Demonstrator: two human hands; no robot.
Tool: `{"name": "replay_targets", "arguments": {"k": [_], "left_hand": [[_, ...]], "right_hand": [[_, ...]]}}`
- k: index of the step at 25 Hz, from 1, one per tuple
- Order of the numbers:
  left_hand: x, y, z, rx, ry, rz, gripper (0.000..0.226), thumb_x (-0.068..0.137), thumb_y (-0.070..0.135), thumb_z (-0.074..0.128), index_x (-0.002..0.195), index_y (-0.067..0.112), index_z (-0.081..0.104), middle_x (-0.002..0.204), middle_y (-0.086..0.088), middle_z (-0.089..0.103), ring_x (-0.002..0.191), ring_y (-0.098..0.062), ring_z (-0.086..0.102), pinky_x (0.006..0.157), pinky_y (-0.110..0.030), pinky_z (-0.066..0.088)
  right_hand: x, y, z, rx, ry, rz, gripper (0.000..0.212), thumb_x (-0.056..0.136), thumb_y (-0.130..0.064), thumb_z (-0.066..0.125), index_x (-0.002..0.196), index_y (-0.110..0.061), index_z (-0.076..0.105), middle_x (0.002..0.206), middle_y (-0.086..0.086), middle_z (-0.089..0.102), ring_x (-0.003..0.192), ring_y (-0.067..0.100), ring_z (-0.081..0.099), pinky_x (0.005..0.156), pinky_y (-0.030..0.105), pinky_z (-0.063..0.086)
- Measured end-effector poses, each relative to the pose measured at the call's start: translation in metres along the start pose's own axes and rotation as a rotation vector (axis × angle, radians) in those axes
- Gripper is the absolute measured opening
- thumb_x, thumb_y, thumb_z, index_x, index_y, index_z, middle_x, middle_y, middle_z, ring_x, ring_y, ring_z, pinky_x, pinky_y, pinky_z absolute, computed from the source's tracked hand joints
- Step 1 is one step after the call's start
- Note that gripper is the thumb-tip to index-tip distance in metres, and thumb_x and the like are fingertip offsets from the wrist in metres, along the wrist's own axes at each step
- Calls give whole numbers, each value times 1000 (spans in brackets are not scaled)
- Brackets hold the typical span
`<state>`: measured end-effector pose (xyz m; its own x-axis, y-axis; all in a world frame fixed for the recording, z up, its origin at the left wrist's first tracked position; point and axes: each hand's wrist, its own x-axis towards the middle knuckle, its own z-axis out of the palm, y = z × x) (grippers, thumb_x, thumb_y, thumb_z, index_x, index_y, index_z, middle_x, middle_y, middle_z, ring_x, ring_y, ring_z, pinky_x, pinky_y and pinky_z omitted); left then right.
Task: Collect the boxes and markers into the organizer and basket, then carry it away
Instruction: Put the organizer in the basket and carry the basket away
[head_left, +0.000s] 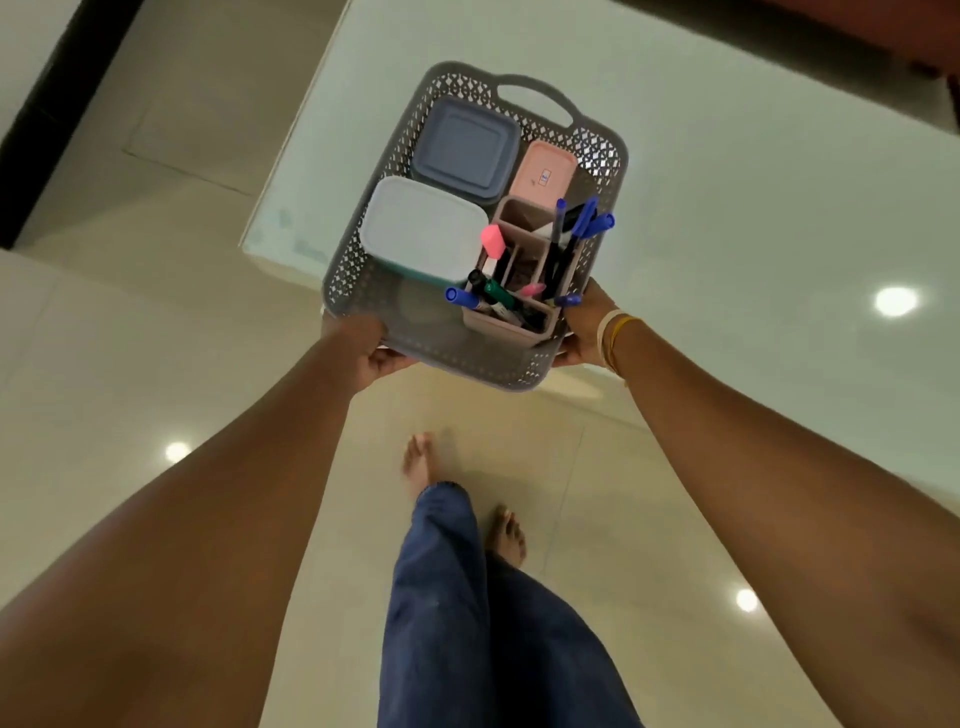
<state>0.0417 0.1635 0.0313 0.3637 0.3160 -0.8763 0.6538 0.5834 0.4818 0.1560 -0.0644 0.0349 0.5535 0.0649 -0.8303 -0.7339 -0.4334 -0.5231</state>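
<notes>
Above the floor (156, 338), the basket (597, 156) is held up at 12 o'clock, left hand (366, 353) and right hand (584, 332) each gripping its near corners. Inside: boxes (423, 231) at 11, organizer (519, 325) with markers (584, 223) at 1.

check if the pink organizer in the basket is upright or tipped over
Upright. The pink organizer stands in the near right corner of the grey basket, its compartments opening upward and the markers poking up out of them.
</notes>
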Motion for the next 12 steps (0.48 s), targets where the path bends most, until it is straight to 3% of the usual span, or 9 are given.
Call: {"name": "replay_targets", "arguments": {"k": [2,8,12], "left_hand": [[-10,-24,-21,-21,4,-21,46,87,-10,44,127,11,55,113,-17,69,80,-29,72,54,-37,58],[-23,-73,-82,-42,-48,-37,58,81,-20,45,130,11,53,117,-22,65,87,-36,71,58,-41,59],[-43,-97,-127,-7,-79,-12,55,84,-17,46,130,12,53,116,-19,67,87,-36,71,56,-42,59]], "right_hand": [[-16,23,10,-6,-1,-10,31,97,-12,44,126,-21,52,111,14,68,87,36,69,66,61,57],[-66,77,43,6,-18,-27,33,93,-20,55,126,-21,55,108,14,71,85,33,71,64,53,60],[-105,127,82,85,4,-35,34,91,-18,56,125,-19,54,108,15,70,82,33,70,55,47,59]]}}
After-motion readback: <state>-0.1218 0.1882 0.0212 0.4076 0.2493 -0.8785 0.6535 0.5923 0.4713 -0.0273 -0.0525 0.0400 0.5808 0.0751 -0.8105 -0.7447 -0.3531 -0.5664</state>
